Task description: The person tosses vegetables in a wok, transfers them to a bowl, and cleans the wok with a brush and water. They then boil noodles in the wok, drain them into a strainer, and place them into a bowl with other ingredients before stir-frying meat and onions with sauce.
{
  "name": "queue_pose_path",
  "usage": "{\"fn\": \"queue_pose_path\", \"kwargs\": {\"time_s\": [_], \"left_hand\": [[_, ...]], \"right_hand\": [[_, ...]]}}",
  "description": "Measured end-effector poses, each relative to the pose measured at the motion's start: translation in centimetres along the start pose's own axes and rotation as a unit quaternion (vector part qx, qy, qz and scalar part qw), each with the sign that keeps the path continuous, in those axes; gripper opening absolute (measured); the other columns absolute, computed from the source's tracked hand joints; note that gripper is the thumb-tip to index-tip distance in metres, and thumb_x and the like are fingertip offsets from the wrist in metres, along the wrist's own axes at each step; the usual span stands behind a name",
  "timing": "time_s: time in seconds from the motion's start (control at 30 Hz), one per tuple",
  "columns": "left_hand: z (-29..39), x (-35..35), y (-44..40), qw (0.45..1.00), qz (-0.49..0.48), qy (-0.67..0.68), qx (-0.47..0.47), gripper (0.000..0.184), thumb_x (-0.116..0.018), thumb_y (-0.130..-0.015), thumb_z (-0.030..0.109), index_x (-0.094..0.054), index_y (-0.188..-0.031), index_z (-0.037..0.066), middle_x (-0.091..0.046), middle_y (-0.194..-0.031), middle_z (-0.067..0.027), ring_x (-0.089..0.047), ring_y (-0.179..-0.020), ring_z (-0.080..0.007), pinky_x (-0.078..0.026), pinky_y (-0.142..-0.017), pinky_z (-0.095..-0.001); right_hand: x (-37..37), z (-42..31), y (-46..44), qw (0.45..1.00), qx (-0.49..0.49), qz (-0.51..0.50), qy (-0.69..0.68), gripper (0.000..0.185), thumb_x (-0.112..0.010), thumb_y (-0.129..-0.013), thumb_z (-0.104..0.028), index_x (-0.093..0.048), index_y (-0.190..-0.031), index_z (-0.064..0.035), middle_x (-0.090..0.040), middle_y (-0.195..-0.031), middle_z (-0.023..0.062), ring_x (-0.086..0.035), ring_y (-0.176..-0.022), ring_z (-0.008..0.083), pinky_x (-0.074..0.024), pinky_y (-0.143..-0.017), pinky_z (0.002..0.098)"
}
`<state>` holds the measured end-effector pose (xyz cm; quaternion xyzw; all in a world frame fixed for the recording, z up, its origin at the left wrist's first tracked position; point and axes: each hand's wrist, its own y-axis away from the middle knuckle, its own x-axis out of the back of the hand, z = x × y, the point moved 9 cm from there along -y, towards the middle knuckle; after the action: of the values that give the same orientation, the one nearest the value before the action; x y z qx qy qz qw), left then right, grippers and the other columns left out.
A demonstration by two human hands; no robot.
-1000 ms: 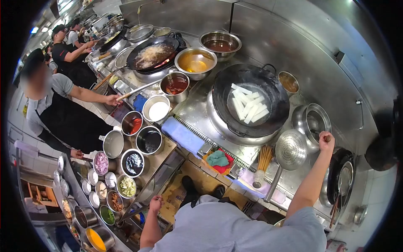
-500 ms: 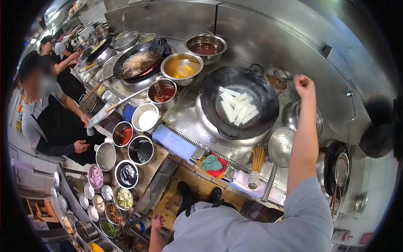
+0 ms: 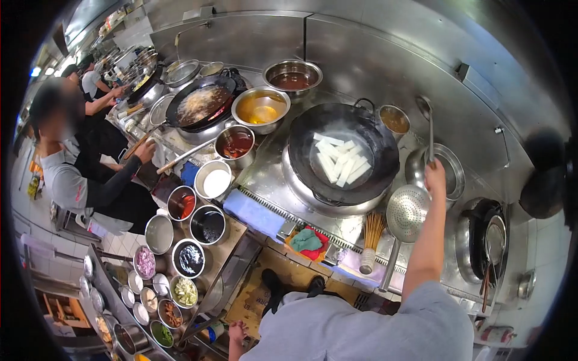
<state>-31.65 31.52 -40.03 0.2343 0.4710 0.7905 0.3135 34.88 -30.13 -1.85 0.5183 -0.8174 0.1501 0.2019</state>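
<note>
As white strips [image 3: 342, 159] already lie in wok [image 3: 376, 174], unbrowned, my R hand [image 3: 435, 178] grips ladle [image 3: 425, 109]; L hand [image 3: 238, 331] half-curled, app. empty.

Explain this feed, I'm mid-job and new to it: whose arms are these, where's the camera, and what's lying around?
No machine here: these are a person's bare hands, seen from one camera worn on the head, looking forward and down. The right hand grips a ladle by its handle; the left hand hangs low, with nothing visible in it. On the steel counter, a black wok holds pale strips; a perforated strainer and a bristle brush lie near it. Another worker stands at the picture's left.
</note>
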Motion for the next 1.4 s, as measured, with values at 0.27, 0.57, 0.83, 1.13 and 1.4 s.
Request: {"fn": "queue_pose_path", "kwargs": {"time_s": [0.27,0.57,0.83,1.13,1.4], "left_hand": [[5.7,-1.8,-3.0,0.979,-0.122,-0.157,-0.042,0.014,-0.044,-0.087,0.025,-0.052,-0.091,0.014,-0.054,-0.069,-0.0016,-0.049,-0.053,-0.0133,-0.032,-0.042,-0.0274],[17.0,-4.2,-2.6,0.979,-0.029,-0.116,-0.165,0.008,-0.053,-0.085,0.015,-0.053,-0.09,0.009,-0.055,-0.081,-0.002,-0.053,-0.068,-0.0128,-0.045,-0.056,-0.025],[7.1,0.0,-5.1,0.99,-0.045,-0.118,-0.059,0.005,-0.049,-0.085,0.013,-0.049,-0.08,0.012,-0.046,-0.059,-0.0006,-0.044,-0.042,-0.0145,-0.028,-0.032,-0.0287],[3.7,-1.1,-1.4,0.997,-0.07,-0.015,-0.011,0.009,-0.045,-0.085,0.016,-0.046,-0.077,0.014,-0.049,-0.066,-0.0004,-0.047,-0.046,-0.0136,-0.028,-0.033,-0.0259],[1.6,1.5,2.1,0.997,0.072,-0.01,-0.038,0.011,-0.046,-0.089,0.024,-0.048,-0.095,0.015,-0.054,-0.074,0.0013,-0.053,-0.056,-0.0133,-0.03,-0.037,-0.0259]], "right_hand": [[10.8,12.8,-2.9,0.942,-0.094,0.031,0.321,0.023,-0.051,-0.073,-0.011,-0.054,-0.091,0.0022,-0.059,-0.079,0.0232,-0.062,-0.069,0.0328,-0.0487,-0.057,0.0405],[6.4,15.2,-3.3,0.631,-0.265,-0.018,-0.728,0.015,-0.05,-0.069,0.005,-0.04,-0.061,-0.0013,-0.044,-0.059,0.0067,-0.046,-0.052,0.0167,-0.0425,-0.045,0.025],[4.9,3.8,-1.0,0.653,-0.172,-0.077,-0.734,0.01,-0.041,-0.08,0.003,-0.04,-0.071,-0.001,-0.043,-0.062,0.0054,-0.047,-0.057,0.0142,-0.0455,-0.05,0.0238],[-5.6,-6.6,-10.2,0.657,-0.187,-0.182,-0.707,0.014,-0.044,-0.076,0.006,-0.042,-0.064,0.0001,-0.045,-0.06,0.0081,-0.047,-0.055,0.0184,-0.046,-0.05,0.0259],[-16.5,-13.6,-12.0,0.63,-0.244,-0.255,-0.692,0.011,-0.043,-0.073,0.009,-0.038,-0.067,0.0013,-0.041,-0.065,0.0081,-0.043,-0.056,0.0184,-0.0424,-0.048,0.0243]]}}
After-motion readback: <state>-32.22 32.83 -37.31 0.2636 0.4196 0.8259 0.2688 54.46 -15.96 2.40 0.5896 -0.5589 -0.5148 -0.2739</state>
